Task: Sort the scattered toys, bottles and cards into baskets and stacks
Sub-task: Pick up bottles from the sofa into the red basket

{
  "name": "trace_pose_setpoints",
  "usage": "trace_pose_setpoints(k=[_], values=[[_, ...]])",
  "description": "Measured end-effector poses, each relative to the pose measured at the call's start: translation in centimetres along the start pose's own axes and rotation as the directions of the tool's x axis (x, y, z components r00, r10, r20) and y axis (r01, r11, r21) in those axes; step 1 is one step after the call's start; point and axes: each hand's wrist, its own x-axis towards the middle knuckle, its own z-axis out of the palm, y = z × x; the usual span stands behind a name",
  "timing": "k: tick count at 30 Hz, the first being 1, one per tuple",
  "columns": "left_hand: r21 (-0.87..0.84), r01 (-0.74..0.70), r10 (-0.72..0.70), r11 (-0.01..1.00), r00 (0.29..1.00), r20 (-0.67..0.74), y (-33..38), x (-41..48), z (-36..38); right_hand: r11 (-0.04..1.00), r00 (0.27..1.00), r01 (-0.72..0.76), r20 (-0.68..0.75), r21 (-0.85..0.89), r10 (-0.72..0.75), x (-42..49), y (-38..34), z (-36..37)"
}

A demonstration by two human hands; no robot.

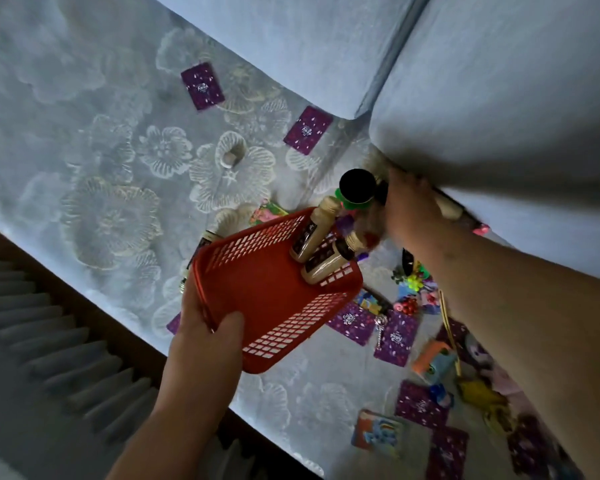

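Note:
My left hand [207, 332] grips the near rim of a red plastic basket [257, 299], held tilted above the sofa seat. Two cream bottles [312, 237] with dark labels lie in its far corner. My right hand [407, 209] reaches under the edge of a grey cushion [499, 109], closed around something blurred beside a black-and-green cylindrical toy [357, 190]; what it holds is unclear. Another bottle [205, 239] lies on the seat, partly hidden behind the basket. Purple cards [202, 85] [308, 130] lie scattered on the seat.
More purple and picture cards [394, 337], small colourful toys [433, 362], a yellow toy [478, 393] and a silver trinket [380, 327] crowd the seat at lower right under my forearm. The sofa's front edge [84, 271] runs diagonally, with floor at lower left.

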Motion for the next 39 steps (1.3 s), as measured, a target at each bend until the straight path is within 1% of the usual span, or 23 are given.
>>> trace_pose_setpoints(k=[1,2,5,6,7,8,9,11,12,13,14,15,18,21,23,27,30,31,33,34,35,37,39], values=[[-0.002,0.005,-0.005,1.0,1.0,0.001,-0.1,0.2,-0.2,0.999,1.0,-0.009,0.013,-0.051,0.01,0.1,0.2,0.7],[-0.002,0.005,-0.005,1.0,1.0,0.003,-0.3,0.4,-0.4,0.998,0.999,-0.033,0.006,-0.06,0.034,0.0,0.2,1.1],[0.014,-0.001,0.001,1.0,1.0,0.017,-0.6,0.8,-0.4,0.981,0.981,-0.189,-0.028,0.049,0.19,-1.7,0.2,1.1],[0.021,0.0,0.0,1.0,1.0,0.015,-0.8,0.8,-0.6,0.968,0.971,-0.224,-0.058,0.11,0.231,-2.6,0.1,0.7],[0.035,-0.003,0.002,0.999,1.0,0.012,-0.9,0.9,-0.6,0.944,0.954,-0.252,-0.109,0.215,0.28,-3.5,0.1,0.0],[0.049,-0.002,0.001,0.999,1.0,0.009,-0.8,0.8,-0.7,0.893,0.929,-0.273,-0.143,0.358,0.342,-4.5,0.0,-0.9],[0.06,0.001,-0.001,0.998,1.0,0.006,-0.8,0.7,-0.8,0.805,0.902,-0.282,-0.142,0.522,0.408,-5.5,-0.1,-1.7],[0.067,0.0,-0.001,0.998,1.0,0.006,-0.6,0.4,-1.0,0.556,0.877,-0.256,-0.051,0.791,0.477,-7.6,-0.2,-3.4],[0.067,-0.003,0.002,0.998,1.0,0.008,-0.5,0.3,-1.0,0.415,0.886,-0.227,0.009,0.881,0.464,-8.7,-0.6,-4.3],[0.068,-0.008,0.007,0.998,1.0,0.009,-0.4,0.2,-1.0,0.318,0.902,-0.203,0.051,0.926,0.428,-9.8,-1.0,-5.0],[0.07,-0.008,0.008,0.998,1.0,0.006,-0.3,0.2,-0.9,0.275,0.924,-0.188,0.075,0.943,0.375,-10.8,-1.5,-5.7],[0.072,-0.009,0.009,0.997,1.0,-0.001,-0.1,0.1,-0.9,0.28,0.946,-0.171,0.078,0.945,0.315,-11.7,-2.2,-6.3],[0.053,0.001,0.0,0.999,1.0,-0.016,0.2,-0.2,-0.9,0.37,0.981,-0.145,0.085,0.917,0.175,-13.6,-3.7,-6.5],[0.016,0.001,-0.001,1.0,1.0,-0.001,0.5,-0.5,-0.8,0.427,0.986,-0.159,0.122,0.89,0.112,-14.4,-4.6,-5.8],[0.011,-0.006,0.006,1.0,1.0,0.021,0.7,-0.7,-0.3,0.475,0.99,-0.139,0.116,0.869,0.076,-14.4,-4.6,-5.1],[-0.015,0.011,-0.01,1.0,0.998,0.06,0.4,-0.7,0.6,0.68,0.993,-0.114,0.107,0.724,0.052,-14.0,-4.0,-4.1],[-0.046,0.028,-0.026,0.999,0.999,0.043,-0.2,-0.5,0.8,0.755,0.99,-0.068,0.136,0.652,-0.028,-14.2,-3.3,-3.9],[-0.047,0.027,-0.025,0.999,0.999,0.044,-0.3,-0.4,0.9,0.753,0.993,-0.039,0.112,0.656,-0.046,-14.1,-3.0,-3.9],[-0.058,0.015,-0.012,0.998,0.999,0.046,0.0,-0.5,0.9,0.713,1.0,-0.023,0.017,0.701,0.016,-13.4,-1.8,-3.7],[-0.067,0.008,-0.005,0.998,0.999,0.051,0.1,-0.5,0.9,0.711,0.996,-0.027,-0.041,0.703,0.079,-12.5,-0.8,-3.3],[-0.078,-0.001,0.006,0.997,0.998,0.06,0.2,-0.4,1.0,0.738,0.988,-0.044,-0.082,0.674,0.134,-11.2,0.1,-2.8],[-0.091,-0.008,0.015,0.996,0.997,0.073,0.2,-0.2,1.0,0.835,0.982,-0.106,-0.077,0.54,0.174,-8.3,2.0,-1.6],[-0.088,-0.011,0.017,0.996,0.998,0.066,0.0,-0.1,1.2,0.939,0.988,-0.132,-0.029,0.318,0.149,-5.6,3.2,-0.6]])
